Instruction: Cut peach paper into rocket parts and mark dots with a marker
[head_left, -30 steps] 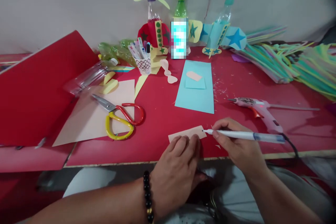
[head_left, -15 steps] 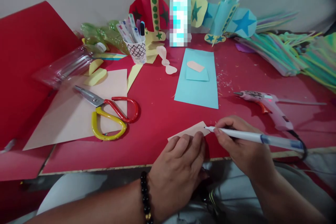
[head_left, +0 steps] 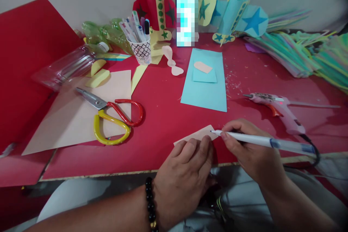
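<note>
My left hand (head_left: 185,168), with a black bead bracelet at the wrist, lies palm down at the table's front edge. Its fingers rest on a pale pink paper strip (head_left: 194,136) and press it against the tabletop; the thumb is hidden. Pinched in my right hand (head_left: 251,152) is a white marker pen (head_left: 250,138) with a blue end. The pen's tip meets the strip near its right end. Beyond the hands, a small pale pink cutout (head_left: 203,67) lies on blue paper sheets (head_left: 202,96).
Scissors (head_left: 111,110) lie on pink paper (head_left: 65,116) at left. A glue gun (head_left: 282,108) with a cord sits at right. Behind stand a cup of pens (head_left: 141,52) and decorated bottles (head_left: 227,18). A clear bottle (head_left: 73,63) lies left; plastic strips (head_left: 288,54) are piled right.
The pen tip has shifted very slightly left on the paper strip. My left hand keeps its place, and the view has tilted a little.
</note>
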Demonstrator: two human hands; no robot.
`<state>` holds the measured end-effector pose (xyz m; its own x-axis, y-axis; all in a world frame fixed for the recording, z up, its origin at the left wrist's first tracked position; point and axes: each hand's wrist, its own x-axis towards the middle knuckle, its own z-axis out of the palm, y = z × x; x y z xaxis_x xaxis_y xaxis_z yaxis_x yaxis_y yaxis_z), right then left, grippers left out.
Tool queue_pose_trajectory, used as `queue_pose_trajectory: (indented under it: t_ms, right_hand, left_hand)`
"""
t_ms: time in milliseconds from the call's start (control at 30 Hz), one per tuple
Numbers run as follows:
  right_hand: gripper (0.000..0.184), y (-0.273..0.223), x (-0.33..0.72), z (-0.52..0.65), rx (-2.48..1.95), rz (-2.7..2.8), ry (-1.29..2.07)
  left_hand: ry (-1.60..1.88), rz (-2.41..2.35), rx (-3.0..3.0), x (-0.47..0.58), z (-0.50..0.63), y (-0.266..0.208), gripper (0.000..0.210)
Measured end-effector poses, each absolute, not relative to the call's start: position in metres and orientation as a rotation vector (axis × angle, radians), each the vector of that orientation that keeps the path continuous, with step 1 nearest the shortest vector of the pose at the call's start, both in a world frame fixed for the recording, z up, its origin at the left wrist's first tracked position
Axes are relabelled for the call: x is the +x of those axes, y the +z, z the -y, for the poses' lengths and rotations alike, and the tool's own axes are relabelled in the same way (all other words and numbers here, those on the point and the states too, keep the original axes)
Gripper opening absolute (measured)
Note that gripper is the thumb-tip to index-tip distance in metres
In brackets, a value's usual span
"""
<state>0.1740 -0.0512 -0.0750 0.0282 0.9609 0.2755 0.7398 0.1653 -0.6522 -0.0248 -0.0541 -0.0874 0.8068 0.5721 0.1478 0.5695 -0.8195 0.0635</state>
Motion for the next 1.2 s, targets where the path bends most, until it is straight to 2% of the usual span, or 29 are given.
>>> queue_pose_trajectory:
  t_ms: [767,1000,1200]
  right_hand:
    - [0.012,-0.0754,0.1739,0.0515,-1.678,1.733,0.474]
    - [0.010,-0.0748,0.1735,0.0508,-1.668,1.736,0.477]
    - [0.005,-0.0724,0.1773,0.0525,-1.624,1.530,0.461]
  left_hand:
    - [0.243,-0.935,2.989,-0.0242,0.0535,-0.0858,0.058]
    - [0.241,-0.949,2.971,-0.0250,0.0545,-0.0862,0.057]
    - [0.242,-0.935,2.955,-0.0247,0.0539,-0.0851,0.060]
